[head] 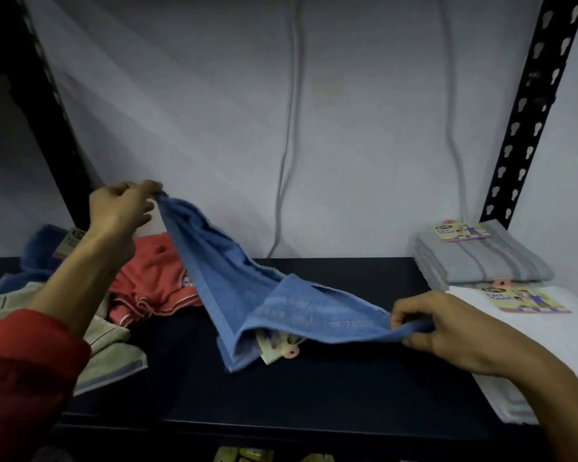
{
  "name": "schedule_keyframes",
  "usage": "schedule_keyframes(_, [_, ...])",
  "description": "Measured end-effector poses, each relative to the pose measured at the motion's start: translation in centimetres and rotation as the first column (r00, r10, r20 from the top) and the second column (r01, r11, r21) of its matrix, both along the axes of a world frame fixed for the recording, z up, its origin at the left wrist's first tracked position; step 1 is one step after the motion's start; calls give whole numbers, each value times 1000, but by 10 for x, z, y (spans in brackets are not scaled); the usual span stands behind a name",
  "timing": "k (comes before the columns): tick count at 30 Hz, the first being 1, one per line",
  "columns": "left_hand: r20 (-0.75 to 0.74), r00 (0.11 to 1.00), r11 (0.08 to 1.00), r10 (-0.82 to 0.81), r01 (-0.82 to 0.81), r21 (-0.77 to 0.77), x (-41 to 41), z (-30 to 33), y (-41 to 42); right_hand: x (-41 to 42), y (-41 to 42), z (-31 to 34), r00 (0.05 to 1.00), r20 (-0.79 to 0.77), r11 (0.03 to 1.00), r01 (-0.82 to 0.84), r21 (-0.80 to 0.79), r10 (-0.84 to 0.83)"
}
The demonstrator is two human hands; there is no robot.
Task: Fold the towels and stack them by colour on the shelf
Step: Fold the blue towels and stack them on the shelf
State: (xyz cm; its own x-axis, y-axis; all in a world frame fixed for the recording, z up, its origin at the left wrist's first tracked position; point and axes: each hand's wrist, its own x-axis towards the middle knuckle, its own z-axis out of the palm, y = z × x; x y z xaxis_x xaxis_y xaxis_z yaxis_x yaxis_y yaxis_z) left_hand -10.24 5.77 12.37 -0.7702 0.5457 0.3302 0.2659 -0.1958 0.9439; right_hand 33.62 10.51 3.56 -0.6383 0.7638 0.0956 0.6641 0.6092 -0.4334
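A blue towel [234,281] stretches across the dark shelf [314,388] between both hands. My left hand [121,208] pinches one corner and holds it raised at the back left. My right hand [437,325] pinches the opposite corner low over the shelf at the right. A paper label with a pink hanger [281,348] peeks out under the towel's folded lower edge. Unfolded towels lie in a heap at the left: a red one [151,275], a pale green checked one [111,341] and another blue one [44,248].
At the right stand a folded grey towel stack [481,261] and a folded white towel stack [541,348], each with a label. Black slotted uprights [528,115] frame the shelf. Two cables [287,128] hang down the white back wall.
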Motion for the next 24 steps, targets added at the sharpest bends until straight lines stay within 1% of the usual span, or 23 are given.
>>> schedule_keyframes(2, [12, 996, 995, -87, 87, -50, 6, -4, 0, 1, 0, 2, 998, -63, 999, 24, 29, -22])
schedule_keyframes(3, [9, 990, 984, -139, 139, -115, 9, -7, -1, 1, 0, 4, 995, -98, 999, 33, 24, -31])
schedule_keyframes(5, [-56, 982, 947, -182, 160, -280, 13, -15, -1, 3, 2, 6, 985, -163, 998, 55, 19, -51])
schedule_keyframes(7, [-112, 970, 925, -214, 165, -342, 13, -21, -1, 4, 3, 5, 971, -229, 997, 79, 25, -71])
schedule_keyframes(9, [-116, 941, 900, -318, 262, -349, 13, -26, -2, 7, 5, 4, 962, -265, 998, 69, 5, -65])
schedule_keyframes(11, [-159, 912, 890, -379, 311, -334, 13, -25, -5, 8, 5, 6, 952, -305, 998, 3, -67, -24])
schedule_keyframes(12, [-189, 911, 904, -368, 302, -302, 14, -24, -6, 7, 4, 7, 941, -338, 994, -33, -106, -5])
schedule_keyframes(14, [-238, 933, 949, -270, 216, -228, 20, -20, -6, 4, 0, 11, 910, -415, 986, -88, -142, 21])
schedule_keyframes(15, [-259, 940, 963, -222, 170, -208, 25, -17, -6, 1, -2, 14, 886, -462, 984, -111, -137, 36])
schedule_keyframes(17, [-288, 933, 963, -216, 155, -221, 42, -12, -6, -6, -6, 18, 826, -558, 981, -162, -107, 76])
schedule_keyframes(19, [-330, 897, 936, -294, 199, -292, 63, -9, -7, -14, -8, 20, 781, -619, 977, -185, -106, 81])
schedule_keyframes(20, [-361, 867, 918, -343, 229, -323, 76, -9, -8, -16, -9, 21, 779, -623, 978, -180, -109, 74])
schedule_keyframes(22, [-422, 796, 887, -433, 292, -358, 100, -10, -16, -23, -10, 23, 808, -586, 982, -154, -108, 62])
schedule_keyframes(24, [-470, 705, 841, -531, 371, -394, 123, -13, -22, -26, -12, 24, 824, -563, 988, -129, -79, 63])
